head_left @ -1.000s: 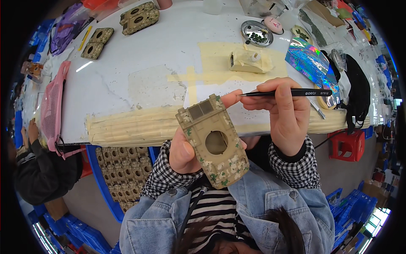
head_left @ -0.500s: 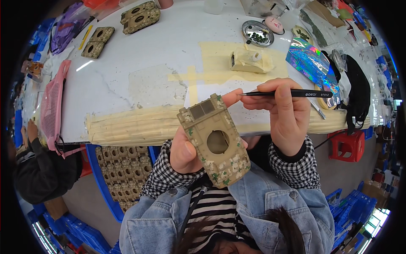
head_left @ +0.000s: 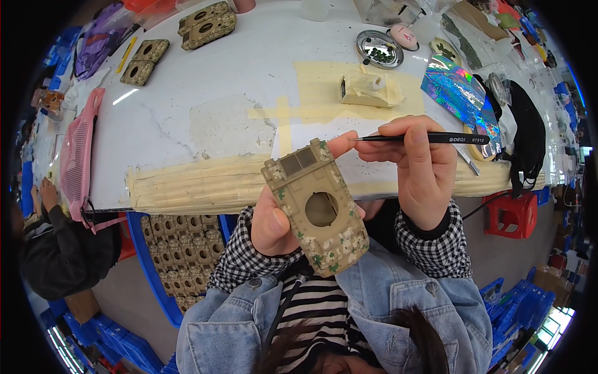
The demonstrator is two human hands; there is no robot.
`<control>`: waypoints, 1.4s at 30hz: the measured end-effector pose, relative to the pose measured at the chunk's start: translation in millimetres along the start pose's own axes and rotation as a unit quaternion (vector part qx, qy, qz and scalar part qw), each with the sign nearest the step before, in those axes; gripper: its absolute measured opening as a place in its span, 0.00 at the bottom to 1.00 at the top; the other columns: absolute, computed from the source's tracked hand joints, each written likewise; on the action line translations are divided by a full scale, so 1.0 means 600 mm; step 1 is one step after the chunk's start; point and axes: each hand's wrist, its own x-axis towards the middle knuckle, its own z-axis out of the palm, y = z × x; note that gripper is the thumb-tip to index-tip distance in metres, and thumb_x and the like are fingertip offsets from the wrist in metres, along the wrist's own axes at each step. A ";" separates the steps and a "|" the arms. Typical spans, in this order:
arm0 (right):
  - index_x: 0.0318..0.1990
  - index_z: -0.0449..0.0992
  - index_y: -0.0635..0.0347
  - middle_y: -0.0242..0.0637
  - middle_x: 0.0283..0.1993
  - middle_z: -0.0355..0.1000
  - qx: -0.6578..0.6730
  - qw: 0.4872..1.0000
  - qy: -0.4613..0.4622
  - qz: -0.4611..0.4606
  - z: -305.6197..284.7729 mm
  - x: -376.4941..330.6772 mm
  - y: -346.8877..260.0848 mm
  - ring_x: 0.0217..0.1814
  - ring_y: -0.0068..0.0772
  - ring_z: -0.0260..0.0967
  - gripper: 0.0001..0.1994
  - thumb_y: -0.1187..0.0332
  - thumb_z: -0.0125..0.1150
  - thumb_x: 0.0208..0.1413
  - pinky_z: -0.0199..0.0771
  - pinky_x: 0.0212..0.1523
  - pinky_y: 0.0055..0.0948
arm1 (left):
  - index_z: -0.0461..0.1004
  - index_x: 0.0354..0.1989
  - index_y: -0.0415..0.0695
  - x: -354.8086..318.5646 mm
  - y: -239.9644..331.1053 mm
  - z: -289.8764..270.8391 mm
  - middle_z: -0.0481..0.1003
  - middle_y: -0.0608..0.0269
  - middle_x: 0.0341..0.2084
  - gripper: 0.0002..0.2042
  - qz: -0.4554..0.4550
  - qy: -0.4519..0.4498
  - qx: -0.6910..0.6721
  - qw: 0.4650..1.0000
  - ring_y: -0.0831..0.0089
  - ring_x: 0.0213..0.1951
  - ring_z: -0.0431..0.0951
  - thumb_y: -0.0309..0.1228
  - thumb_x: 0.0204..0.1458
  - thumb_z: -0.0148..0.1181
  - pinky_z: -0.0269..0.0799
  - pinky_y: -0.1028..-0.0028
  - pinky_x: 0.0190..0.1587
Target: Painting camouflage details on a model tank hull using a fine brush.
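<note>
My left hand (head_left: 272, 225) is closed around a tan camouflage toy tank hull (head_left: 298, 196), tilted, its round turret hole facing up. One left fingertip shows past the hull's far end. Between thumb and fingers, my right hand (head_left: 423, 168) grips black tweezers (head_left: 430, 138), held nearly level. Their fine tip points left and meets that extended fingertip; whether anything tiny sits between the tips cannot be made out. Farther off, a round metal dish (head_left: 380, 50) holds small dark green pieces. A small bottle with a white nozzle (head_left: 377, 83) sits in a cream holder on the taped tabletop.
More camouflage hulls (head_left: 207, 25) lie at the far left of the table. A blue crate (head_left: 163, 293) full of hulls stands below its edge. At left are a pink mesh bag (head_left: 81, 153) and another person's hand; at right, shiny holographic film (head_left: 458, 93) and a red stool (head_left: 512, 215).
</note>
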 end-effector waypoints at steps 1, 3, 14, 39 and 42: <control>0.40 0.67 0.72 0.47 0.34 0.73 -0.001 1.000 0.000 0.000 0.000 0.000 0.000 0.37 0.39 0.77 0.18 0.61 0.40 0.66 0.80 0.39 0.34 | 0.39 0.66 0.35 0.000 0.000 0.000 0.37 0.36 0.65 0.50 -0.001 0.001 -0.001 1.000 0.53 0.41 0.76 0.61 0.47 0.54 0.78 0.60 0.34; 0.40 0.67 0.72 0.47 0.34 0.73 0.000 1.000 -0.003 0.000 -0.001 0.000 0.000 0.37 0.39 0.77 0.18 0.61 0.39 0.66 0.80 0.39 0.34 | 0.39 0.66 0.35 0.000 0.001 -0.001 0.37 0.36 0.65 0.50 -0.004 0.000 -0.003 1.000 0.53 0.41 0.76 0.60 0.47 0.54 0.79 0.61 0.34; 0.38 0.73 0.71 0.44 0.37 0.74 0.017 0.992 -0.031 -0.122 -0.010 0.003 -0.015 0.39 0.31 0.74 0.14 0.65 0.47 0.64 0.73 0.43 0.27 | 0.44 0.66 0.37 0.007 -0.007 0.015 0.47 0.42 0.65 0.38 0.047 0.112 -0.178 0.976 0.58 0.56 0.65 0.57 0.57 0.37 0.71 0.62 0.51; 0.37 0.77 0.65 0.38 0.35 0.76 -0.155 0.956 -0.192 -0.162 0.009 0.011 -0.061 0.35 0.34 0.73 0.06 0.74 0.61 0.52 0.72 0.42 0.29 | 0.51 0.63 0.40 0.009 0.004 0.019 0.59 0.53 0.60 0.29 -0.007 0.136 -0.202 0.970 0.63 0.57 0.67 0.50 0.62 0.33 0.69 0.60 0.56; 0.37 0.77 0.65 0.39 0.35 0.76 -0.156 0.955 -0.193 -0.164 0.008 0.012 -0.061 0.35 0.34 0.73 0.06 0.74 0.61 0.51 0.72 0.42 0.29 | 0.52 0.62 0.40 0.009 0.005 0.017 0.62 0.55 0.57 0.26 -0.006 0.121 -0.217 0.969 0.65 0.57 0.67 0.47 0.63 0.33 0.64 0.59 0.60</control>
